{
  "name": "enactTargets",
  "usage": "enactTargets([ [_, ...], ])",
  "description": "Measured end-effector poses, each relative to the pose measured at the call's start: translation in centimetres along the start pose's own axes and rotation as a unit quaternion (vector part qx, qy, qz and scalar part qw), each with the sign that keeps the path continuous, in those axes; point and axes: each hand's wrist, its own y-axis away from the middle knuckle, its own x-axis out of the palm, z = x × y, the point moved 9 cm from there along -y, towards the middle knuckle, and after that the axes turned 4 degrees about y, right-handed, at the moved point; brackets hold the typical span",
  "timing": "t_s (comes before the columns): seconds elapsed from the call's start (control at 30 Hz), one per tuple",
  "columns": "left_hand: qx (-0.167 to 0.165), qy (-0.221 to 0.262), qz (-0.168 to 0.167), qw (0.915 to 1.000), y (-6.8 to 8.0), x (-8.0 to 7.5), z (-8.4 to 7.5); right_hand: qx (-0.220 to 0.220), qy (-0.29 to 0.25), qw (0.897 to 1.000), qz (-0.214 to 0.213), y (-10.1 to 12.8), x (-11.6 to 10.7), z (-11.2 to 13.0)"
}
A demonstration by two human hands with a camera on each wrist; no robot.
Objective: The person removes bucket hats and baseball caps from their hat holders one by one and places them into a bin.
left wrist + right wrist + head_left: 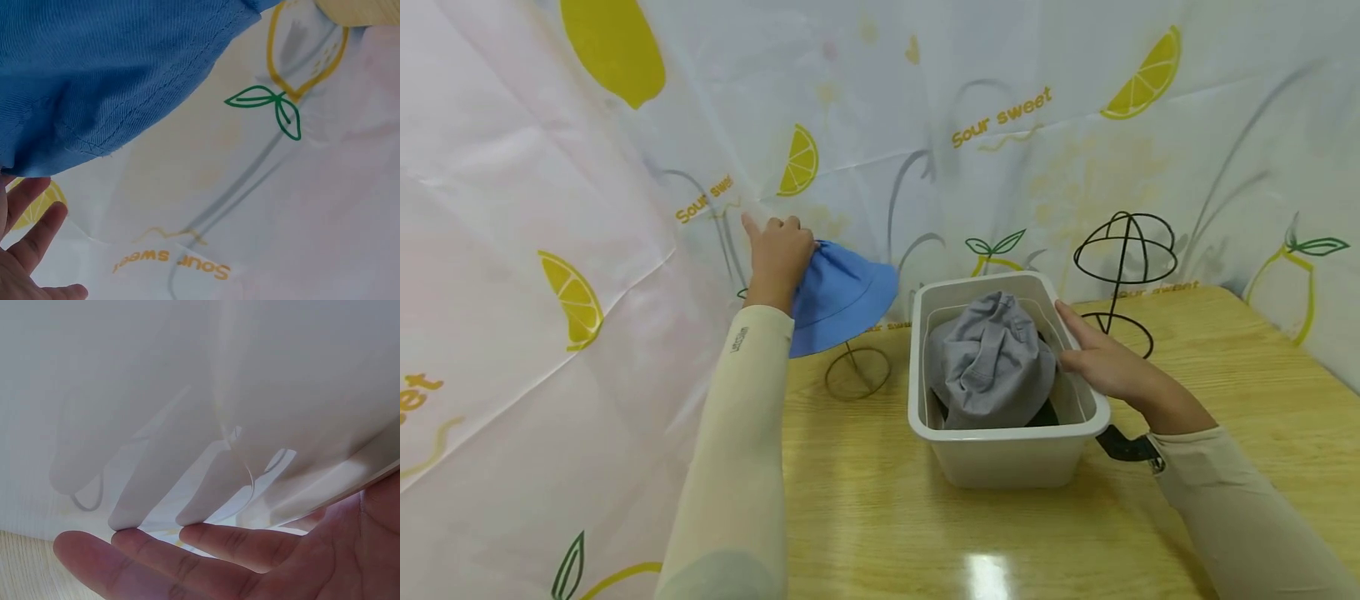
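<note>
In the head view my left hand (pixel 781 258) pinches the crown of a blue bucket hat (pixel 846 292), its other fingers spread away from the cloth. The hat hangs tilted over a thin wire hat stand (pixel 857 372), whose round base shows beneath. My right hand (pixel 1105 362) lies along the right side of a white plastic bin (pixel 1011 458), thumb at the rim. Straight fingers (pixel 234 547) touch the bin's outer wall in the right wrist view. A crumpled grey cloth hat (pixel 992 367) lies in the bin, over something dark that is mostly hidden.
A black wire hat stand (pixel 1123 258) with a domed top stands bare behind my right hand. The wood-grain table (pixel 857 500) runs up to a lemon-print cloth (pixel 865 108) hung behind and on the left.
</note>
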Motion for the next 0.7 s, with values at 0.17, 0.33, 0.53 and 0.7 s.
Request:
enactTargets([
  [0.17, -0.023, -0.014, 0.025, 0.9993, 0.3, 1.3, 0.9, -0.003, 0.006, 1.0, -0.001, -0.1, 0.1, 0.1],
  [0.33, -0.038, 0.019, 0.063, 0.9972, 0.3, 2.3, 1.5, 0.0, 0.015, 1.0, -0.004, -0.2, 0.0, 0.0],
  [0.53, -0.062, 0.129, 0.16, 0.9768, 1.0, 3.8, 1.9, 0.002, 0.012, 1.0, -0.003, -0.3, -0.1, -0.2],
  [0.7, -0.057, 0.128, 0.169, 0.9755, 0.9, 3.8, 1.8, 0.006, 0.009, 1.0, -0.005, -0.3, -0.1, -0.4],
])
